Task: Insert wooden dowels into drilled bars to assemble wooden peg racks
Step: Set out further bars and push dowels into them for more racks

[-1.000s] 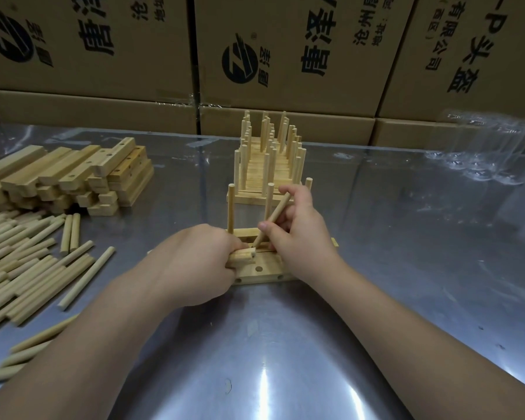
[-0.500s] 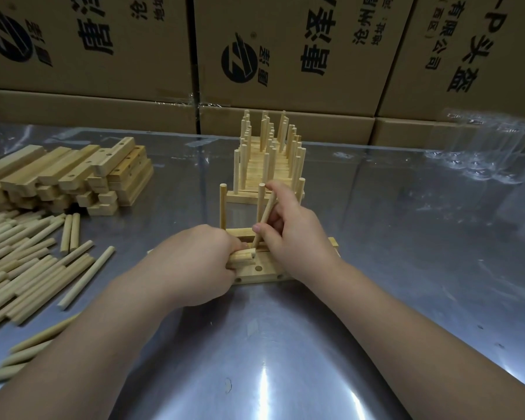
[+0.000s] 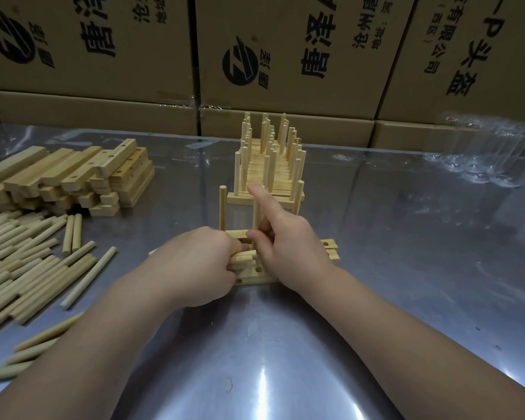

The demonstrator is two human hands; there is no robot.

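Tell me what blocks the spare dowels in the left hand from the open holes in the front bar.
Nothing visible: the left hand holds the spare dowels right beside the open holes in the front bar.

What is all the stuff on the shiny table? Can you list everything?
Loose dowels: many, pale wood, lying in a pile at the left.
Drilled bars: a stack, pale wood, back left.
Finished peg racks: a row, pale wood, centre back.
Rack being built: one, pale wood, under the hands, with one dowel upright at its left.
Cardboard boxes: several, brown with black print, behind the table.
Clear plastic: crinkled, see-through, back right.
Table: one, shiny metal.
Left hand: holds spare dowels.
Right hand: presses a dowel upright into the bar.
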